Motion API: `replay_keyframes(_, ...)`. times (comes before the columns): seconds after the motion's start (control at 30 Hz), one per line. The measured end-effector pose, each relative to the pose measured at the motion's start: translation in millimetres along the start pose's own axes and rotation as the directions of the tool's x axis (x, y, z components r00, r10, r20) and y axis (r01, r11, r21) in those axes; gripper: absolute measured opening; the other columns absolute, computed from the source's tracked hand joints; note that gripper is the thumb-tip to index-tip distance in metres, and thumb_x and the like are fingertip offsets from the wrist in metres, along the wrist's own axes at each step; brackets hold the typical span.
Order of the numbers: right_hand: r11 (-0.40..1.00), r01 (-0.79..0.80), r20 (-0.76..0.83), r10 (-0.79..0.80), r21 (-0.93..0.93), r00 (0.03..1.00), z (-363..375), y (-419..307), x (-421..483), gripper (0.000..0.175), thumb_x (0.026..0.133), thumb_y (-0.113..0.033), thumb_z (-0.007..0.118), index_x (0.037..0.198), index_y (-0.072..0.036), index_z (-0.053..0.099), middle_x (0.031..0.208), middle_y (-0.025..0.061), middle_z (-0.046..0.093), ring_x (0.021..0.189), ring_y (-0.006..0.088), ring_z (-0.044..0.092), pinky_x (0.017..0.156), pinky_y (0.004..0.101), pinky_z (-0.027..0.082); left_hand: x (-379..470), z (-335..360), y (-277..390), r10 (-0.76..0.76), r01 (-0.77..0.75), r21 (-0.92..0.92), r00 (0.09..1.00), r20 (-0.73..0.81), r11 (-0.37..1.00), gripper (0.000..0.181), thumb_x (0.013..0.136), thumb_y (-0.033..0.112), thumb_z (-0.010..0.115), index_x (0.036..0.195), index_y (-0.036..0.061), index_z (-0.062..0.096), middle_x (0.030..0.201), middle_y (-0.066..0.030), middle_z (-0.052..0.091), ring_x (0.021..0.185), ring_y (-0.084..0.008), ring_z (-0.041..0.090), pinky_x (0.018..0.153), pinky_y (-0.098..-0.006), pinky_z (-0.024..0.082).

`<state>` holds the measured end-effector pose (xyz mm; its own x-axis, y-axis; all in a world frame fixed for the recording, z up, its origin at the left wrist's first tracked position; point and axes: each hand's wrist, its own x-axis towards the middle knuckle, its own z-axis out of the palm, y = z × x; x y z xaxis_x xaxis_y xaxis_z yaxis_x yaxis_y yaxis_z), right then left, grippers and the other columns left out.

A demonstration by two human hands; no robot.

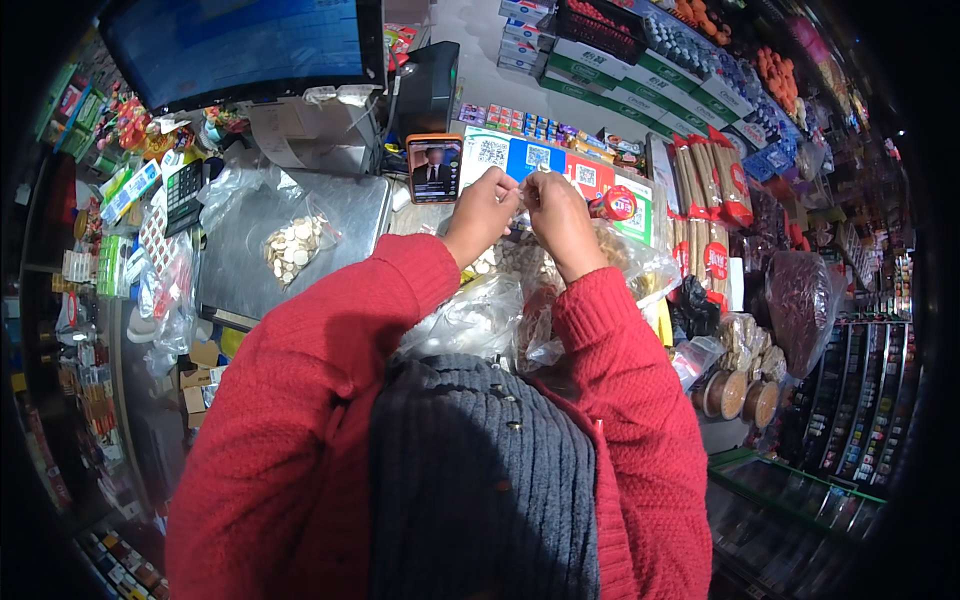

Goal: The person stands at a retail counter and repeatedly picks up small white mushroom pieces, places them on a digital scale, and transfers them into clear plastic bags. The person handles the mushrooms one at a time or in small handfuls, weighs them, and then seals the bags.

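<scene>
My left hand [484,212] and my right hand [559,217] meet above the counter, their fingertips bent together. Whatever is pinched between them is too small and covered to make out. Below the hands lie transparent plastic bags [480,315], partly behind my wrists. Pale round slices [487,260] show between my forearms. To the left, a metal scale plate [240,259] carries a transparent bag of pale dried slices [295,247]. Just beyond my left hand a phone in an orange case [435,171] stands upright, its screen lit. A red round-lidded container [616,203] is right of my right hand.
Behind the hands is a board with printed codes [517,155], with small boxes [504,118] beyond it. A monitor [247,52] and a calculator [184,196] stand left. Red-labelled packages of sticks [709,180] lie right, near wrapped brown rolls [725,394]. Stacked cartons [637,86] are farther back.
</scene>
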<state>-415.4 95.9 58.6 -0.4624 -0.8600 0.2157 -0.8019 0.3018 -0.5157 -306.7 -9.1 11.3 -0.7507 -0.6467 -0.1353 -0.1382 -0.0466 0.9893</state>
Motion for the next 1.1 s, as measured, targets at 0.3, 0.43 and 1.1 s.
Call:
replay_keyframes(0.3, 0.96, -0.053, -0.063, 0.073, 0.273, 0.995, -20, -29, -13, 0.03, 0.097, 0.001, 0.062, 0.126, -0.003, 0.067, 0.113, 0.0117, 0.076, 0.101, 0.0198, 0.073, 0.087, 0.0325, 0.057, -29, -22, 17, -0.008, 0.005, -0.136, 1.0, -0.02, 0.991, 0.014, 0.098, 0.012, 0.066, 0.106, 0.0014, 0.06, 0.088, -0.0051, 0.063, 0.063, -0.0109, 0.064, 0.052, -0.0277, 0.057)
replay_keyframes(0.43, 0.843, -0.04, -0.066, 0.089, 0.536, 0.994, -32, -42, -43, 0.022, 0.102, -0.001, 0.058, 0.122, -0.001, 0.067, 0.113, 0.0052, 0.071, 0.101, 0.012, 0.066, 0.087, 0.0266, 0.054, -56, -50, 39, 0.064, -0.061, -0.151, 0.998, 0.01, 0.987, 0.016, 0.098, 0.012, 0.066, 0.109, 0.0008, 0.061, 0.09, -0.0054, 0.063, 0.063, -0.01, 0.063, 0.052, -0.0268, 0.056)
replay_keyframes(1.1, 0.958, 0.032, 0.416, -0.155, 0.286, 0.896, 145, -182, 24, 0.028, 0.094, -0.031, 0.068, 0.104, -0.006, 0.071, 0.108, 0.0217, 0.066, 0.103, 0.0403, 0.062, 0.092, 0.0449, 0.05, -179, -335, 30, 0.231, -0.038, 0.333, 0.793, -0.563, 0.942, 0.005, 0.1, 0.007, 0.065, 0.102, 0.0027, 0.063, 0.073, 0.0022, 0.059, 0.056, -0.0048, 0.054, 0.05, -0.0218, 0.043)
